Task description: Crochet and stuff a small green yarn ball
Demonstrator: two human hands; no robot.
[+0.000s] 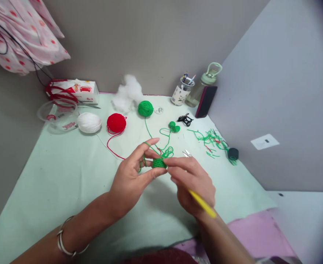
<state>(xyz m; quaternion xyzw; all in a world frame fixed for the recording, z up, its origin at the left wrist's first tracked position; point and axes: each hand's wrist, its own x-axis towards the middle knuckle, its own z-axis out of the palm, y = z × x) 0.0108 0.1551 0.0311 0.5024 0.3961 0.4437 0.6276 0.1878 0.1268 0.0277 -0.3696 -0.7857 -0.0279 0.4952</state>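
Note:
Between the thumb and fingers of my left hand [132,174] is a small green crochet piece [158,163]. Green yarn loops around the fingers of that hand, with the index finger raised. My right hand [193,181] grips a yellow-handled crochet hook [202,203], its tip hidden at the edge of the crochet piece. Beyond my hands lies a green yarn ball [145,109], with a strand running toward me. Two small green crocheted balls [174,127] and a loose coil of green yarn [168,152] rest nearby.
A red yarn ball [116,123], white yarn ball [89,123], clear plastic tub [58,116] and tissue box [85,91] stand left. White stuffing [128,93] is at the back. Right are a pen cup [182,91], bottle [196,91], phone [206,102], black claw clip [185,119], yarn scraps [210,139] and small scissors [187,153].

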